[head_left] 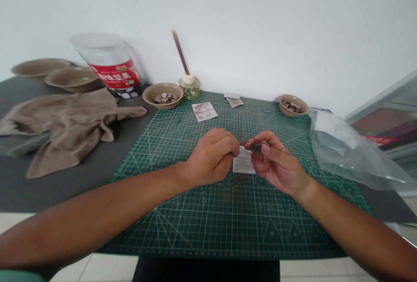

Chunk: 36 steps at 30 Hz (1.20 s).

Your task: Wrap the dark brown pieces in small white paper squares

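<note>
Dark disc (256, 147) pinched in right hand (276, 167) fingertips, just above mat (202, 221) centre. White wipe (243, 165) directly beneath it, low over the mat. Left hand (213, 156) closed, seemingly gripping the wipe's near edge, and almost touching the right. Judgement: hold disc by its rim and keep wipe taut. Bowl (293, 113) of similar discs at mat's far-right corner; bag (345, 151) off its right edge.

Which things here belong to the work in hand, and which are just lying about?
In hand: left hand pinching white wipe; right hand holding small dark piece; cutting mat; likely middle bowl of pieces and right bowl of pieces.
Lying about: brown cloth, plastic jar, reed diffuser, clear bag, empty bowls, stained wipes.
</note>
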Motion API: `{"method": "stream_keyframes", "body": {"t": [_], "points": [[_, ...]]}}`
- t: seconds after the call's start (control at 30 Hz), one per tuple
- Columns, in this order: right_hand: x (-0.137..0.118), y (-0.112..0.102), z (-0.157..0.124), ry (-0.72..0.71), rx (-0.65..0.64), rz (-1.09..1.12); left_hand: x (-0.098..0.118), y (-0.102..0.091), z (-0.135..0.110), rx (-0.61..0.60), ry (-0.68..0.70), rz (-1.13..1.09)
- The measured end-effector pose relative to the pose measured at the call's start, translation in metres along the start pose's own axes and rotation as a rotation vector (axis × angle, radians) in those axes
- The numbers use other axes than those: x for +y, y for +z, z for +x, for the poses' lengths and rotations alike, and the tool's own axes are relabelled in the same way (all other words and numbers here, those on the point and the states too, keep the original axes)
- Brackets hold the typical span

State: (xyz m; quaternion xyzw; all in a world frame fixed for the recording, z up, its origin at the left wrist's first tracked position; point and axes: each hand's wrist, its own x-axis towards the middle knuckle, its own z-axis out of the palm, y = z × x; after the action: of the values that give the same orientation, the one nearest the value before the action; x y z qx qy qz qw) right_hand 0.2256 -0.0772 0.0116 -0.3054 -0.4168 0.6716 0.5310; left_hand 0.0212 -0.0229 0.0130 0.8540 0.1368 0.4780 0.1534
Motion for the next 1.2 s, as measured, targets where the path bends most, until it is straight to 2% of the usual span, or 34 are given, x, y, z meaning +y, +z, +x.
{"method": "stream_keyframes", "body": {"t": [0.17, 0.5, 0.83, 1.2], "points": [[0.0019, -0.0013, -0.0002, 0.016, -0.003, 0.015, 0.002, 0.004, 0.0019, 0.003, 0.01, 0.05], [0.0023, -0.0009, 0.001, 0.074, -0.024, 0.085, 0.0034, 0.0036, 0.0035, 0.002, 0.163, 0.201], [0.0026, -0.0009, -0.0008, 0.076, -0.11, 0.12, -0.001, 0.0053, 0.0005, 0.088, 0.154, 0.179], [0.0024, -0.0004, -0.0008, 0.07, -0.15, 0.102, -0.0003, 0.0036, 0.0003, 0.07, 0.162, 0.161]]}}
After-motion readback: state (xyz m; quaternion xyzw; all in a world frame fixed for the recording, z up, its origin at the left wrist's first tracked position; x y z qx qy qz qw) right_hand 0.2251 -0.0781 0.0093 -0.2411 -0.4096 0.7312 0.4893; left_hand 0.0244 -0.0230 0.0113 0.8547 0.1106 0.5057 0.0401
